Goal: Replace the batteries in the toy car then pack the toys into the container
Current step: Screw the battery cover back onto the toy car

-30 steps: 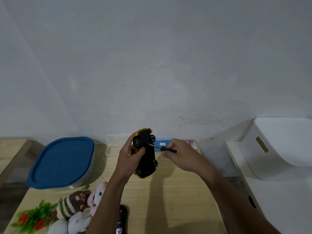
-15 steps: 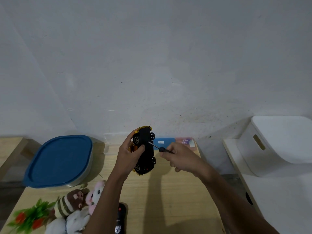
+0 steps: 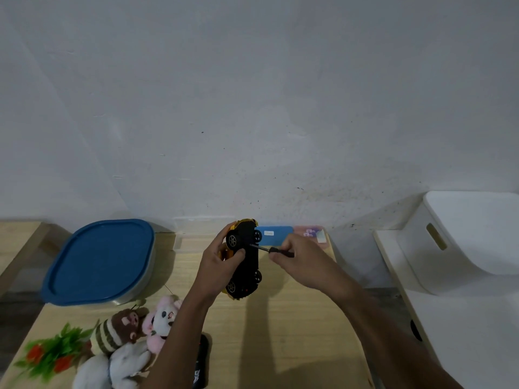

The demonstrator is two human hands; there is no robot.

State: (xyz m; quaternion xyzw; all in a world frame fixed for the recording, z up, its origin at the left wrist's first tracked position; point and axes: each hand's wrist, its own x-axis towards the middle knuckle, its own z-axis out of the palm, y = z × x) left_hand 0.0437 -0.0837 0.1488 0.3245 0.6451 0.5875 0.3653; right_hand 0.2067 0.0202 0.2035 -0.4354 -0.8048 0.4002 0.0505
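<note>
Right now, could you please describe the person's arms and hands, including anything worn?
The left hand and right hand wear no gloves; no ring, watch or bracelet is visible. The left arm and right arm are bare to the frame edge, no sleeves showing.

Reaches both bare forearms up from bottom edge, converging mid-frame. Grips toy car (image 3: 248, 265) in left hand (image 3: 222, 259), thumb across black underside, fingers wrapped behind. Pinches screwdriver (image 3: 269, 249) handle in right hand (image 3: 297, 259), fingers curled, tip against underside just beside left thumb.
</note>
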